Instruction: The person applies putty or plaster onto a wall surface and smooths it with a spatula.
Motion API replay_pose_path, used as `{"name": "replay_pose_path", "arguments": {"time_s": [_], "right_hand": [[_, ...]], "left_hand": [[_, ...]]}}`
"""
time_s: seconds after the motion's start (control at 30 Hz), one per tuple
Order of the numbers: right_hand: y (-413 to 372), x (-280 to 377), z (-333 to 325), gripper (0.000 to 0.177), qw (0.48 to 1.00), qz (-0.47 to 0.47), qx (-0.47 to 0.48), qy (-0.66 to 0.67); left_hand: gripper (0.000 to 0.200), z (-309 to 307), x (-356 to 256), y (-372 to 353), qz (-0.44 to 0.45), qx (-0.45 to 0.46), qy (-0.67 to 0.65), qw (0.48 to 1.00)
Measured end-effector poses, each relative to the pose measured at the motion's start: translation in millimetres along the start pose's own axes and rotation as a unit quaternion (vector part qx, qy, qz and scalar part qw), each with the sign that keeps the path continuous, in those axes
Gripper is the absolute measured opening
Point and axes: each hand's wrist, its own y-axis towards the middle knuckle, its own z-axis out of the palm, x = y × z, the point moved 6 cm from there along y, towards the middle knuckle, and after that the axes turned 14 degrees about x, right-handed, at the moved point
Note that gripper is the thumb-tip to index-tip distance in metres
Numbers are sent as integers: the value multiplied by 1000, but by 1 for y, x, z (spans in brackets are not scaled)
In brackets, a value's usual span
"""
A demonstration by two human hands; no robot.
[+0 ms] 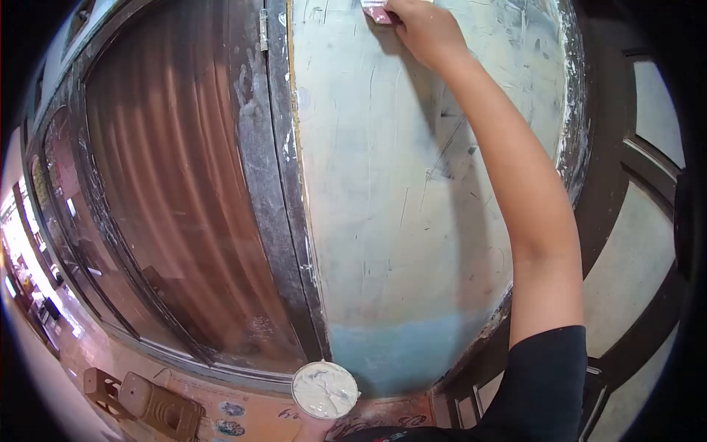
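Note:
My right hand (431, 29) is raised at the top of the view, its fingers closed on a small flat reddish putty scraper (378, 12) smeared with white. The scraper is at the upper part of a pale, scratched wall panel (383, 221), and its top is cut off by the frame edge. Low in the view, my left hand (315, 427) holds a round tub (325, 390) of creamy white putty from beneath. Most of that hand is hidden under the tub. Putty lies in uneven folds inside the tub.
Left of the panel stands a dark-framed glass window (169, 184) with a brown curtain behind it. Brown plastic stools (151, 401) sit on the floor at lower left. A dark frame with pale panels (630, 250) rises on the right.

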Motion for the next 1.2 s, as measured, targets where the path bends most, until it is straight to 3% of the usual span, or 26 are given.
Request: {"name": "replay_pose_path", "arguments": {"time_s": [0.1,0.17,0.2,0.3,0.37,0.43,0.47,0.63,0.7,0.87,0.93,1.1,1.17,1.2], "right_hand": [[-20,3,7,12,999,3,35,-12],[-39,2,18,27,997,20,67,-36],[-52,12,15,11,999,-17,16,-35],[-87,23,21,16,999,4,33,-25],[-112,32,24,15,999,11,40,-22],[-140,41,31,30,996,35,80,-21],[-155,49,32,30,998,28,56,-18],[-238,81,49,27,993,47,107,-15],[-270,100,54,25,993,53,109,-16],[-365,148,76,26,985,82,148,21],[-399,167,81,27,987,83,132,30],[-491,205,109,29,969,118,207,63],[-520,220,115,27,963,124,226,79],[-534,227,117,26,956,128,247,93]], "left_hand": [[62,4,12,5,-31,27,-64,997],[62,-22,8,10,-28,-30,95,995],[62,-20,12,15,-40,-20,42,998],[61,1,26,19,-81,-8,-65,995],[61,2,29,18,-90,-11,2,996],[62,15,30,18,-93,-24,163,982],[64,5,31,17,-109,-20,102,989],[65,-11,34,11,-150,-36,61,986],[65,-9,39,7,-180,-2,-26,983],[62,-2,32,-7,-169,-37,81,982],[62,8,33,-13,-179,-19,42,983],[61,12,29,-26,-188,4,-11,982],[61,4,16,-31,-152,0,195,969],[61,4,15,-33,-150,-2,194,970]]}}
